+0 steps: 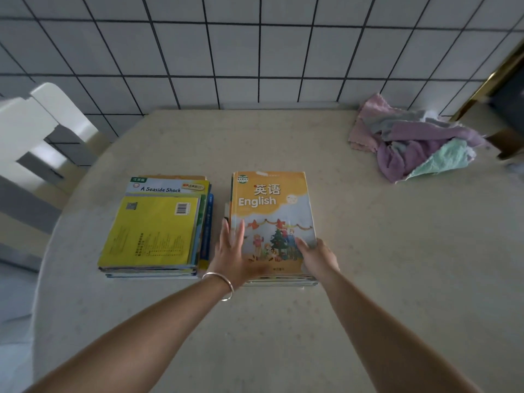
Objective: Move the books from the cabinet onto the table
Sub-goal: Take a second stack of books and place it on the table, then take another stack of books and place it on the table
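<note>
- 2 stacks of books lie flat on the beige surface, side by side near its middle, with a narrow gap between them.
- The right stack is topped by an orange book printed "English", with a Christmas tree scene on its cover.
- The left stack is topped by a yellow book lying back cover up, barcode showing; under it a cover reads "A Seaside Shock".
- The left hand lies flat over the near left corner of the right stack, fingers straight and spread, grip apart. A silver bracelet circles that wrist.
- The right hand is at the near right corner of the same stack, thumb on the cover and fingers curled round the edge, grip clamped on the stack.
- A heap of pink, purple and mint cloths sits at the far right of the surface, well apart from the books.
- A white chair stands at the left, before a tiled wall.
</note>
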